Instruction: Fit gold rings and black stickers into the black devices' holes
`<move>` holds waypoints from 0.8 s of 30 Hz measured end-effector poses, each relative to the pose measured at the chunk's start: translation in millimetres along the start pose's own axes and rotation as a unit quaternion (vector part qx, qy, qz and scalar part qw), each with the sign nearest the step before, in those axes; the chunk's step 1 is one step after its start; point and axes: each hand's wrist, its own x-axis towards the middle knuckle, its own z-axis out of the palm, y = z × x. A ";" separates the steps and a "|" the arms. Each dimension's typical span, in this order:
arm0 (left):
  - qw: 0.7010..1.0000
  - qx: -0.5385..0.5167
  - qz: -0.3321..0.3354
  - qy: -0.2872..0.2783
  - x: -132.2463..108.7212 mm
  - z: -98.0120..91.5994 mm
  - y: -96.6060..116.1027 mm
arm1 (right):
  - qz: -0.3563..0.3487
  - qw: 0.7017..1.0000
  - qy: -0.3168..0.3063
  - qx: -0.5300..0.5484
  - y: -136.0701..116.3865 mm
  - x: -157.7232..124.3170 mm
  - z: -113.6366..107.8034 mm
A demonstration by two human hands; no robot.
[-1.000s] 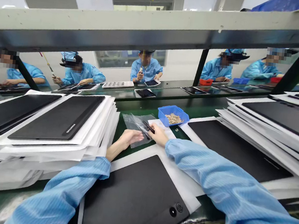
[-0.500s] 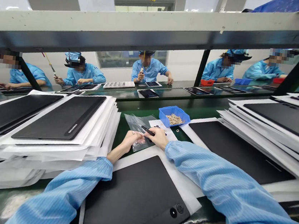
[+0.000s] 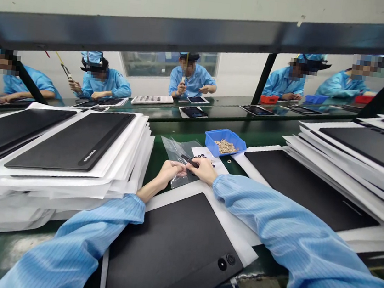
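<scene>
My left hand is closed in a pinch over a clear plastic bag. Its fingertips meet those of my right hand, and whatever lies between them is too small to tell. My right hand grips a slim black pen-like tool, whose far end points up and left over the plastic. Beside it, partly covered, lies a white sheet with small black rings. Below both hands, a black tablet rests back up on white paper, its round camera openings at the lower right corner.
Stacks of tablets between white sheets stand at left and right. Another black tablet lies at right. A blue bin holds small tan pieces. A shelf beam crosses above. Co-workers in blue sit across the bench.
The view has tipped down slightly, so the shelf beam fills more of the top. My hands stay together over the plastic, the tool still in my right. The middle co-worker's hand has moved inward.
</scene>
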 end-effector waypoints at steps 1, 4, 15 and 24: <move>1.000 0.008 -0.001 0.000 -0.3 0.0 0.3 | 0.003 1.000 -0.007 -0.003 -0.1 0.3 -0.1; 0.999 0.036 -0.008 0.001 -1.9 0.3 1.0 | 0.018 1.000 -0.016 -0.005 1.9 1.5 -0.2; 0.970 0.214 0.013 0.113 -5.5 -26.7 2.2 | 0.051 0.990 -0.037 0.123 -1.9 6.6 -27.8; 0.900 0.377 0.195 0.098 -56.9 -13.8 12.9 | 0.110 0.970 -0.147 0.162 -47.6 -128.8 -81.2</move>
